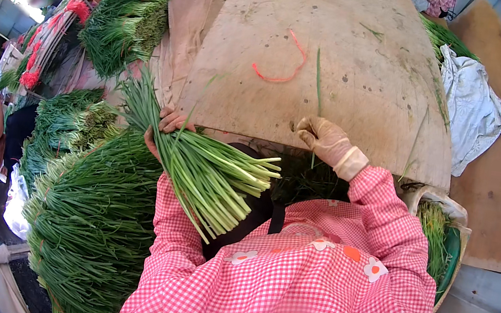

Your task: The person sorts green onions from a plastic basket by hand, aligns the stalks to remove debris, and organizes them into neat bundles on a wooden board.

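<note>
At the near left corner of the tabletop (365,102), the left hand (174,122) has its grip closed round a bunch of green stalks (216,174), which hides much of that hand. The gloved right hand (326,142) is at the tabletop's near edge, its grip narrow, over a loose leaf (318,77); I cannot tell whether it pinches it. A red string (273,80) lies on the tabletop beyond. Heaped greens (91,211) crowd its left side; a white cloth (471,113) hangs at its right.
</note>
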`<state>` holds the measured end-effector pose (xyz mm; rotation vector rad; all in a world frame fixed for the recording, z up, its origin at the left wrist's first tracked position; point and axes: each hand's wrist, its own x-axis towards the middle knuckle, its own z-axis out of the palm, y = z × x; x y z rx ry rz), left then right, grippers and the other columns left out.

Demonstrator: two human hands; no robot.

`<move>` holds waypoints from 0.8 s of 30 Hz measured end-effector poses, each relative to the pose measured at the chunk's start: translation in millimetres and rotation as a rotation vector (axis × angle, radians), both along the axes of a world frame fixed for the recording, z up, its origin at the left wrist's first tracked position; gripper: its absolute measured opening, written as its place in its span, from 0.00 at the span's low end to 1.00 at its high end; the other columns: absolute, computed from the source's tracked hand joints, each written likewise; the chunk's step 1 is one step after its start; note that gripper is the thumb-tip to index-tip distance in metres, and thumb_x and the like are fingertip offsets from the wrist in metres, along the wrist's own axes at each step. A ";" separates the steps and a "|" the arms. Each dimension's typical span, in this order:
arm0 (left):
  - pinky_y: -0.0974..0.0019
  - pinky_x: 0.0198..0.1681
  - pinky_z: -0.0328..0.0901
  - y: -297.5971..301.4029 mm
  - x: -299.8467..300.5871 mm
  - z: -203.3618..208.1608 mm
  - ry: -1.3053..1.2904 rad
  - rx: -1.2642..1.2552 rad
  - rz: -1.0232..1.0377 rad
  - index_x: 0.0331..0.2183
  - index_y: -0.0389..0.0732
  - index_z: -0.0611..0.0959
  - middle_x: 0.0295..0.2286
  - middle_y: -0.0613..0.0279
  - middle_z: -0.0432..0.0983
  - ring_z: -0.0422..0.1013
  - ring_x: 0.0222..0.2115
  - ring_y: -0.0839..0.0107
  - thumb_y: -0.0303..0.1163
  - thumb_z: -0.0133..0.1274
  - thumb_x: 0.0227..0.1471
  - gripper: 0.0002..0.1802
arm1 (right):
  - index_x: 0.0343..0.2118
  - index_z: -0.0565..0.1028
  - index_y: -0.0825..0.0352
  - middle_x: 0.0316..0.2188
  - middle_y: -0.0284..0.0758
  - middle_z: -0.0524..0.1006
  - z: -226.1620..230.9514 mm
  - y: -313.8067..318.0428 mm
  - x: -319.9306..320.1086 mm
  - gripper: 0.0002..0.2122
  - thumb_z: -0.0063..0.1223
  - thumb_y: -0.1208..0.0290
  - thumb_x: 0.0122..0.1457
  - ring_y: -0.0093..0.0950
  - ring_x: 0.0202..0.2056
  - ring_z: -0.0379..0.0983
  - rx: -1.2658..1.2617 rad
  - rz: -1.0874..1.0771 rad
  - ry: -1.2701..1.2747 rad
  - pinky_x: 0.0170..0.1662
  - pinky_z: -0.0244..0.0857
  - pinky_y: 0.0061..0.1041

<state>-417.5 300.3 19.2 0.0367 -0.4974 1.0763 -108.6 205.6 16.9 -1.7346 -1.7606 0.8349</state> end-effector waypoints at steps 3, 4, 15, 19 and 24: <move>0.68 0.44 0.58 7.5 -6.4 -2.6 -0.027 -0.016 0.024 0.36 0.40 0.65 0.26 0.69 0.65 0.64 0.29 0.75 0.33 0.52 0.44 0.18 | 0.39 0.70 0.64 0.32 0.42 0.74 -5.3 9.0 12.0 0.15 0.50 0.61 0.50 0.42 0.38 0.70 0.167 -0.022 -0.261 0.43 0.62 0.34; 0.68 0.44 0.58 8.3 -9.7 -1.4 -0.003 -0.032 0.044 0.36 0.40 0.65 0.26 0.69 0.65 0.64 0.29 0.75 0.33 0.52 0.43 0.17 | 0.42 0.69 0.64 0.35 0.43 0.73 -1.1 7.0 21.3 0.17 0.50 0.61 0.50 0.41 0.41 0.69 0.087 -0.086 -0.409 0.45 0.61 0.34; 0.64 0.47 0.58 24.7 -3.5 -10.6 0.082 -0.039 0.026 0.38 0.40 0.64 0.26 0.69 0.64 0.64 0.31 0.75 0.34 0.50 0.45 0.18 | 0.51 0.62 0.66 0.48 0.41 0.67 17.1 79.3 38.9 0.24 0.49 0.61 0.52 0.39 0.51 0.62 0.027 0.022 -0.692 0.54 0.55 0.34; 0.64 0.47 0.57 26.8 -3.1 -11.7 0.128 -0.059 0.008 0.38 0.40 0.64 0.26 0.70 0.64 0.64 0.30 0.76 0.35 0.49 0.46 0.18 | 0.54 0.59 0.64 0.53 0.40 0.62 2.6 116.8 -6.3 0.28 0.44 0.53 0.54 0.37 0.56 0.55 0.116 0.102 -0.800 0.59 0.44 0.36; 0.67 0.44 0.59 19.4 -4.6 -7.5 0.290 -0.117 -0.008 0.37 0.39 0.65 0.26 0.70 0.64 0.64 0.29 0.76 0.34 0.51 0.44 0.18 | 0.55 0.58 0.64 0.50 0.38 0.65 -6.1 121.8 -37.4 0.29 0.40 0.50 0.54 0.38 0.55 0.56 0.007 0.110 -0.918 0.59 0.41 0.40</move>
